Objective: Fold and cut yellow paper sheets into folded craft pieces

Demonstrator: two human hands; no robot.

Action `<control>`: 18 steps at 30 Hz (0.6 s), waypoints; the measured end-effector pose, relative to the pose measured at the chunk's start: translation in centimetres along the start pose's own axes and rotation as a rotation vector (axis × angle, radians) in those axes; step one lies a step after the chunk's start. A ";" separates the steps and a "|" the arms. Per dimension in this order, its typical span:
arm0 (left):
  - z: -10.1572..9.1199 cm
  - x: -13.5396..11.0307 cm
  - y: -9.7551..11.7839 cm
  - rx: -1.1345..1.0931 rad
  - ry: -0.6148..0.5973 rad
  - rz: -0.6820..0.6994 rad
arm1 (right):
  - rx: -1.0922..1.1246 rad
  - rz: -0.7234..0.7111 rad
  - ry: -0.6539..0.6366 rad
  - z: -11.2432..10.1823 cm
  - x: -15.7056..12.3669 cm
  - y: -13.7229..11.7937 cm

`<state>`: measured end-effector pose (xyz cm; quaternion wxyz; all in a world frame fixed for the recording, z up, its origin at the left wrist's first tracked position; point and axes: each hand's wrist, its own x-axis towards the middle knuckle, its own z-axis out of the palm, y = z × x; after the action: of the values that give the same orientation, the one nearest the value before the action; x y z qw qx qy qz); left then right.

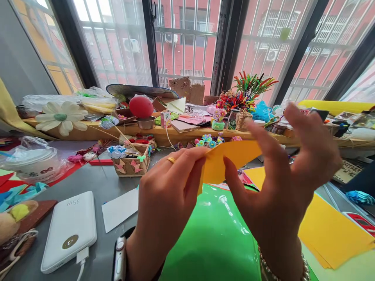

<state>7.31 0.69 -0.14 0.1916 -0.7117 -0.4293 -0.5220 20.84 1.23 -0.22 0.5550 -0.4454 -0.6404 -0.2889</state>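
Observation:
A folded piece of yellow paper [215,168] is held up in front of me, above a shiny green surface. My left hand [168,195], with a ring and a watch, pinches its left end between thumb and fingers. At the paper's right part is my right hand [278,195], its fingers spread and slightly blurred. The right thumb lies against or just in front of the near face, and the index finger is by the right tip. Whether the thumb presses on the paper I cannot tell. More yellow paper sheets [331,230] lie to the right of my right wrist.
A white power bank [70,230] with a cable and a white paper piece [121,208] lie on the grey table at left. Behind them stands a small decorated basket [133,164]. Crafts, a red balloon [141,106] and jars crowd the wooden ledge [164,134] below the windows.

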 end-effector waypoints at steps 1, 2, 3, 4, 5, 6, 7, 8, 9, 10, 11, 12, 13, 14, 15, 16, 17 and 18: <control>0.1 0.0 0.1 -0.008 -0.017 0.008 | -0.001 -0.025 -0.030 -0.1 0.0 0.0; 0.2 -0.1 0.1 -0.024 -0.031 0.015 | 0.028 -0.037 -0.063 -0.1 0.0 0.1; 0.2 -0.1 0.2 -0.045 -0.041 0.018 | 0.078 -0.038 -0.104 -0.1 0.0 0.3; 0.3 -0.1 0.1 -0.068 -0.052 0.018 | 0.142 -0.029 -0.154 -0.2 0.1 0.5; 0.2 -0.1 0.1 -0.091 -0.066 0.016 | 0.213 -0.009 -0.216 -0.3 0.2 0.7; 0.2 -0.1 0.0 -0.112 -0.087 0.010 | 0.285 0.026 -0.291 -0.5 0.3 0.9; 0.1 -0.1 0.0 -0.133 -0.119 -0.002 | 0.356 0.076 -0.373 -0.8 0.4 1.2; -0.1 -0.1 -0.1 -0.154 -0.160 -0.014 | 0.426 0.143 -0.457 -1.0 0.5 1.3; -0.3 0.0 -0.1 -0.172 -0.206 -0.028 | 0.492 0.217 -0.536 -1.3 0.6 1.5; -0.5 0.0 -0.2 -0.188 -0.245 -0.036 | 0.555 0.291 -0.605 -1.6 0.7 1.6; -0.7 0.0 -0.2 -0.199 -0.276 -0.042 | 0.618 0.358 -0.663 -1.9 0.8 1.7; -0.9 0.0 -0.2 -0.208 -0.297 -0.044 | 0.679 0.412 -0.705 -2.0 0.9 1.7; -1.0 0.1 -0.2 -0.212 -0.311 -0.047 | 0.736 0.454 -0.740 -2.2 0.9 1.8; -1.2 0.1 -0.2 -0.217 -0.319 -0.049 | 0.785 0.488 -0.775 -2.2 0.9 1.8; -1.3 0.2 -0.2 -0.221 -0.330 -0.053 | 0.826 0.519 -0.808 -2.2 0.9 1.9; -1.3 0.2 -0.3 -0.225 -0.340 -0.057 | 0.858 0.549 -0.836 -2.1 0.9 1.9; -1.3 0.3 -0.3 -0.230 -0.349 -0.061 | 0.881 0.577 -0.860 -2.0 0.9 2.0; -1.2 0.3 -0.3 -0.235 -0.355 -0.061 | 0.900 0.601 -0.879 -1.9 0.9 2.1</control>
<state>6.40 0.06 0.55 0.0126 -0.7966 -0.4139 -0.4404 23.58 0.69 0.77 0.4308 -0.4057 -0.7120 0.3778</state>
